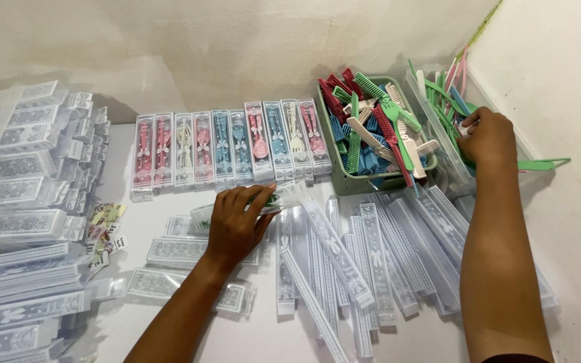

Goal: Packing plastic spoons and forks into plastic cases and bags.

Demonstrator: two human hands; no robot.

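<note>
My left hand (235,222) rests on a clear plastic sleeve pack (284,197) with something green inside, gripping it on the white table (136,202). My right hand (487,138) reaches into a clear bin (448,151) of green and pink plastic cutlery at the far right, fingers closed on a white piece. A row of filled packs (230,148) holding pink, cream and blue spoons and forks lies along the back.
A green basket (361,181) holds red, blue, green and white folding combs. Empty clear sleeves (364,255) lie scattered in front. Stacks of flat clear packs (21,202) fill the left side. A wall corner closes off the right.
</note>
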